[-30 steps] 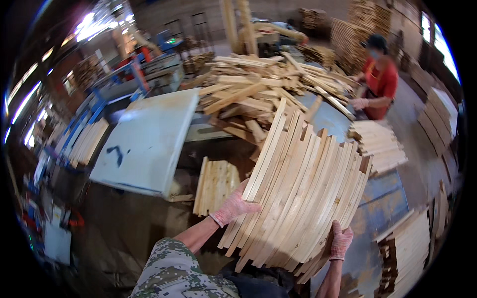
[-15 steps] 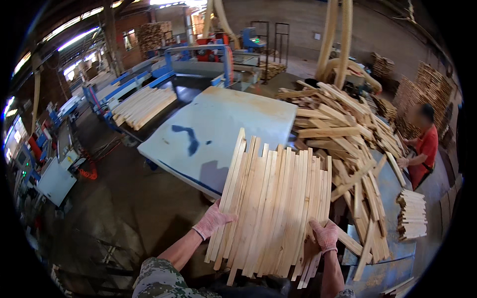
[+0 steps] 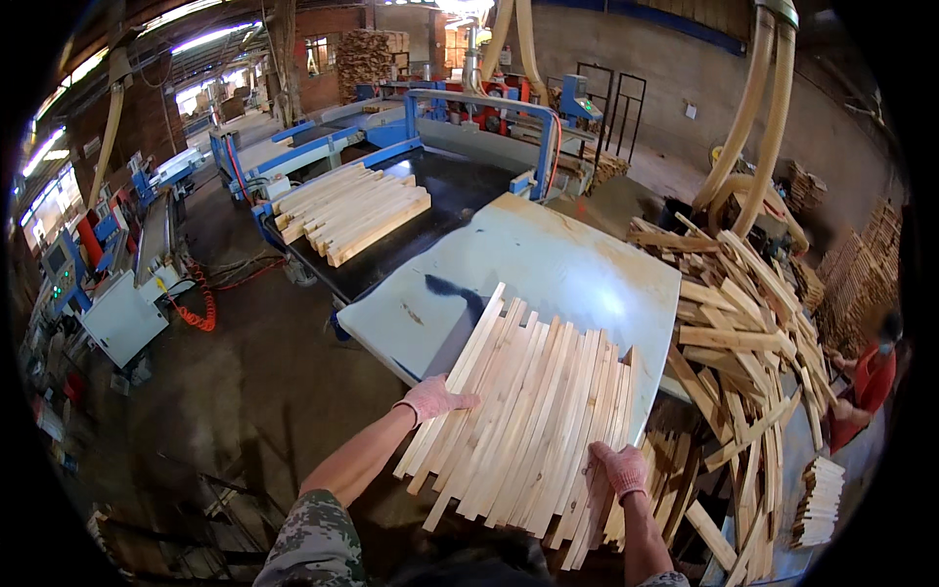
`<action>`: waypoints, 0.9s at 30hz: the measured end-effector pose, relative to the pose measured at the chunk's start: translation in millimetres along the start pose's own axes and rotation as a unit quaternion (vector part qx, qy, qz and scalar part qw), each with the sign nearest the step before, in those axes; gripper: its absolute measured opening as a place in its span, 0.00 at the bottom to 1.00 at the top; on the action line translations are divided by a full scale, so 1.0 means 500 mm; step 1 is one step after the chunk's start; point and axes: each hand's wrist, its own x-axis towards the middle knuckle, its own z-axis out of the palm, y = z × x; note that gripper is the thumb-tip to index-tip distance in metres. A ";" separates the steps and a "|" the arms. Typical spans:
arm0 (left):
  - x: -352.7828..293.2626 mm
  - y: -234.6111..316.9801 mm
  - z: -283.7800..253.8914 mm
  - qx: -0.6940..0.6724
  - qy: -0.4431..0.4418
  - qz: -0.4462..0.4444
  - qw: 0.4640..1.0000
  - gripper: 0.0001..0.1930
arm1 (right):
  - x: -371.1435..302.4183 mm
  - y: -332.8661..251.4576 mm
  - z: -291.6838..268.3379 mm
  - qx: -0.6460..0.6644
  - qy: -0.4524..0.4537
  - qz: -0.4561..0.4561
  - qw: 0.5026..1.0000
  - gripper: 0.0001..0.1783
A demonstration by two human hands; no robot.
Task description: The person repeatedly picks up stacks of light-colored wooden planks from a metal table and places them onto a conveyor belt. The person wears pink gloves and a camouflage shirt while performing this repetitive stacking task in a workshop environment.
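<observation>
1. The left hand [image 3: 433, 398] wears a pink glove. Its fingers [image 3: 460, 400] lie flat and press on the left side of a bundle of wood slats [image 3: 533, 416].
2. The right hand [image 3: 621, 470] has a pink glove too. Its fingers curl around the bundle's lower right corner and hold it tight.
3. The slats sit side by side like a fan, squeezed between the two hands. Their far ends hang over the near edge of the pale blue table [image 3: 548, 269] (I cannot tell if they touch it).
4. Just right of the table is a messy heap of slats [image 3: 748, 333]. On the dark bench further back lies a neat stack of boards [image 3: 352, 210].
5. A person in red [image 3: 866, 377] stands at the far right.
6. I think the bundle could slip. Only squeezing holds it, so a loose grip might let the middle slats slide out and fall on the floor.
</observation>
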 end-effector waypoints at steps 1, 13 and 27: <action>0.006 0.024 -0.032 0.094 0.010 -0.020 0.995 0.43 | 0.013 -0.026 0.011 0.006 0.001 -0.002 1.000 0.50; 0.395 0.012 -0.245 0.185 0.031 -0.003 0.982 0.61 | 0.222 -0.295 0.135 0.064 0.076 0.035 0.994 0.41; 0.647 -0.090 -0.572 0.419 0.161 -0.006 0.893 0.47 | 0.436 -0.800 0.341 0.155 -0.013 -0.025 0.988 0.47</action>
